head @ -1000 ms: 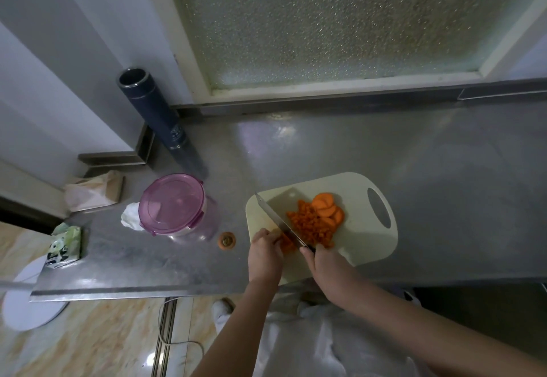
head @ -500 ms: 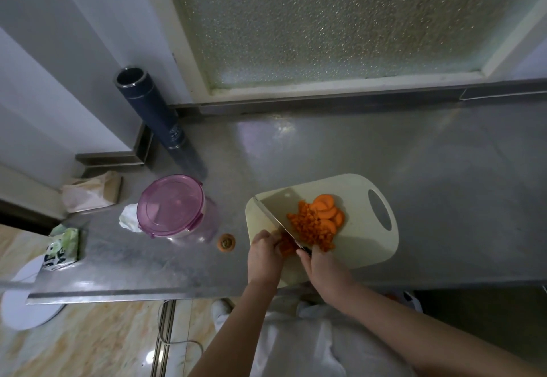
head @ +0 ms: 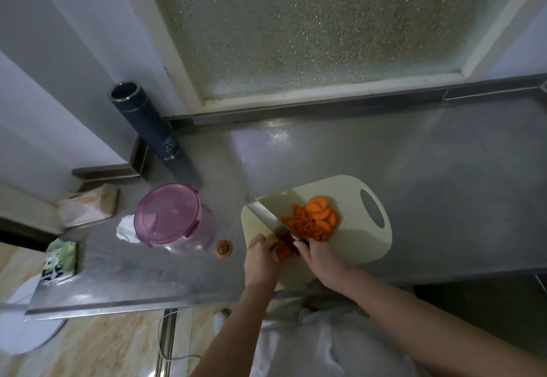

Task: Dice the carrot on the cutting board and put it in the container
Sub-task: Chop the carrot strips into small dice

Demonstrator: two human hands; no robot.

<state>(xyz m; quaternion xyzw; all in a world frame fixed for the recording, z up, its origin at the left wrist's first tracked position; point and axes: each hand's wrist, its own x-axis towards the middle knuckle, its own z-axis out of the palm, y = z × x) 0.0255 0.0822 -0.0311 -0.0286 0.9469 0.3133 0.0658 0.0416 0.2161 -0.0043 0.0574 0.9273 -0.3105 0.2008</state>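
My right hand (head: 322, 261) wraps tight round the knife (head: 265, 216). My left hand (head: 262, 258) curls on a carrot bit (head: 282, 252) at the near left of the cutting board (head: 349, 190).

A frosted, pebbled-glass window (head: 310, 27) in a white frame (head: 325, 92) fills the far wall, letting in dull greenish light, which glints on the stainless steel counter (head: 429, 169) below. White walls (head: 59, 66) step back at far left. Near left, beige marbled floor tiles (head: 103, 344) show.
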